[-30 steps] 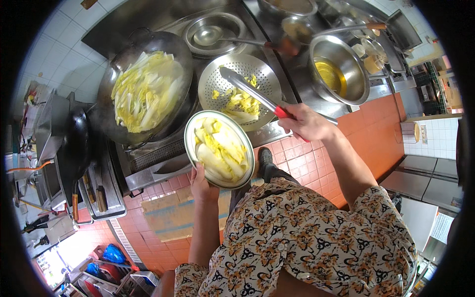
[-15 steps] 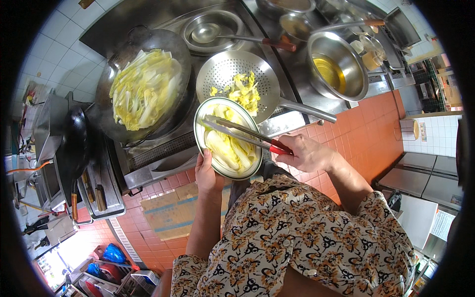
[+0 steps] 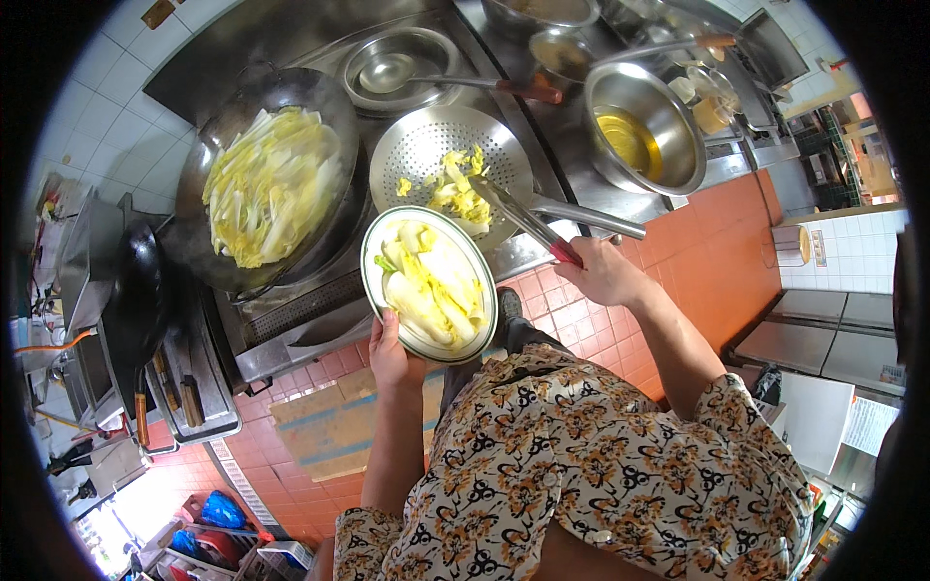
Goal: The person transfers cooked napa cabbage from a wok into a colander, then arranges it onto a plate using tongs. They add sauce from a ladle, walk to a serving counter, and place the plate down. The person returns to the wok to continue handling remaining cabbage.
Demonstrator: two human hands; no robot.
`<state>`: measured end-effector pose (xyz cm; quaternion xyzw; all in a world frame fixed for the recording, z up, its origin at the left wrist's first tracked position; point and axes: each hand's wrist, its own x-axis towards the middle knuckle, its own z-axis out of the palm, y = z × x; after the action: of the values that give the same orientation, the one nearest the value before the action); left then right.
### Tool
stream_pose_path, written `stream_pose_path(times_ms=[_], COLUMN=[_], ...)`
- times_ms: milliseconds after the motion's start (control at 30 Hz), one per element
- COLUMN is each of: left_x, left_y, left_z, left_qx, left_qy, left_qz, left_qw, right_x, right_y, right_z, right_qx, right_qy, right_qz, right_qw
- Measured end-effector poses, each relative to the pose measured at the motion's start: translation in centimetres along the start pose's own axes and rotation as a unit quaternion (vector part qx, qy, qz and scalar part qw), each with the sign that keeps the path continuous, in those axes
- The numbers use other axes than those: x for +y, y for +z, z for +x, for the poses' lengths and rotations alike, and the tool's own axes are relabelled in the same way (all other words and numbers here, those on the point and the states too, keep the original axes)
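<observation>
My left hand (image 3: 390, 351) holds a white plate with a green rim (image 3: 380, 250) from below; the plate is piled with pale yellow cooked cabbage (image 3: 433, 284). My right hand (image 3: 603, 272) grips metal tongs with red handles (image 3: 524, 219), whose tips reach into the round perforated strainer (image 3: 418, 151) just beyond the plate. A small heap of cabbage (image 3: 459, 190) lies in the strainer at the tong tips. To the left, a large dark wok (image 3: 327, 105) on the stove is full of the same cabbage.
A steel bowl of yellow oil (image 3: 642, 136) stands at the right of the stove, a steel basin with a ladle (image 3: 399, 66) behind the strainer. A black wok (image 3: 139, 287) hangs at the left. Orange floor tiles (image 3: 707, 261) and flattened cardboard (image 3: 329, 426) lie below.
The tongs have moved from over the plate back up into the strainer. The plate has stayed close to the strainer's near edge, shifting slightly.
</observation>
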<state>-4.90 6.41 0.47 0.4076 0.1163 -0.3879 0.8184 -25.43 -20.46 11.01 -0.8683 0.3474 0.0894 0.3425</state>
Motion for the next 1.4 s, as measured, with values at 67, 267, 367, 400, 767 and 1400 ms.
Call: stream_pose_path(times_ms=[67,267,367,400,767,1400], left_x=[0.4,0.7,1.0,1.0,1.2,1.3], left_y=[-0.4,-1.7,-1.8,-2.1,-1.6,-2.6], left_z=[-0.4,-0.8,-1.2,-1.3,-1.2,-1.7], left_qx=[0.018,-0.01,-0.001,-0.001,-0.012,0.008], left_qy=[-0.004,-0.005,-0.01,-0.009,-0.001,0.001], left_qz=[0.007,0.011,0.011,0.009,0.006,0.012], left_qw=[1.0,1.0,1.0,1.0,1.0,1.0], right_x=[-0.1,1.8,1.4,1.0,3.2,-2.8], right_y=[0.2,3.5,2.9,2.4,-2.2,-4.6], right_z=[1.5,8.9,9.6,9.5,6.7,6.7], right_qx=[-0.029,-0.068,-0.051,-0.044,-0.019,-0.093], right_qy=[0.042,0.054,0.027,0.014,0.089,0.016], right_qz=[-0.033,-0.086,-0.082,-0.077,-0.098,-0.044], right_qw=[0.998,0.993,0.995,0.996,0.991,0.995])
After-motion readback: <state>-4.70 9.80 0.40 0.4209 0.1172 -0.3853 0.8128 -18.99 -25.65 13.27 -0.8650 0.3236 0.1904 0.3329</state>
